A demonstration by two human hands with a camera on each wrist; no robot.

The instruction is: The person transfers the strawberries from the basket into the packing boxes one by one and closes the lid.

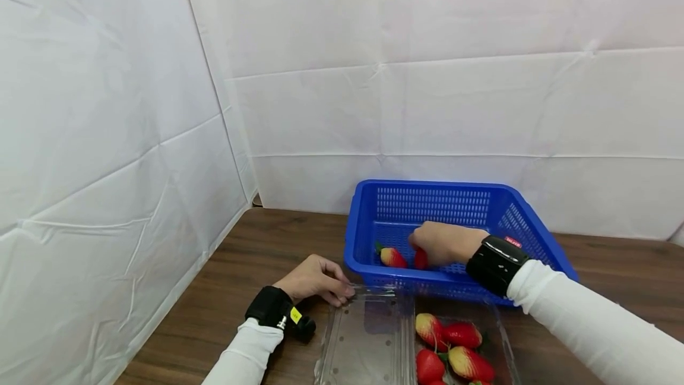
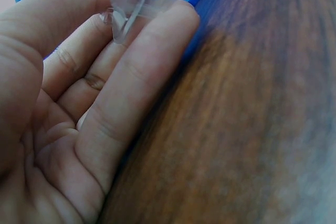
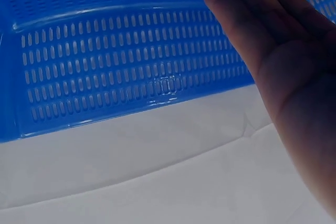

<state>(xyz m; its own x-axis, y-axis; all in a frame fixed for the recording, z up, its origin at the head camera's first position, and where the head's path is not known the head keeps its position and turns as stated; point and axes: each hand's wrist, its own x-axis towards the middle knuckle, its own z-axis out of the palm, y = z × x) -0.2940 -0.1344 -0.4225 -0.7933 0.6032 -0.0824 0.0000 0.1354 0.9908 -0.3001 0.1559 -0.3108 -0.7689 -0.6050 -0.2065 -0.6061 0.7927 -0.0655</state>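
The head view gives the whole layout: a blue basket [image 1: 433, 201] stands on the wood-grain desk [image 1: 283, 227], and a clear plastic container [image 1: 504, 346] lies opened out in front of it. Its right half holds several strawberries [image 1: 462, 335], red and yellowish; its left half, a flat panel [image 1: 369, 343] with small round holes, has none on it.

The left hand [image 1: 316, 281] pinches the far left corner of that panel. From above its palm is hidden; the left wrist view shows the palm side, with the thumb and bent fingers closed about a clear plastic edge and blue showing behind it.

The right hand [image 1: 446, 243] reaches down inside the basket, its fingers curled onto a red strawberry [image 1: 421, 259]. Just beside it, on the basket floor, the head view shows another strawberry [image 1: 393, 257] with green leaves. The right wrist view cuts off the fingertips at its top edge, leaving a sliver of red there, so the grip itself cannot be made out from that side; it does show the basket's slotted wall up close and the white sheet [image 3: 157, 166] beyond.
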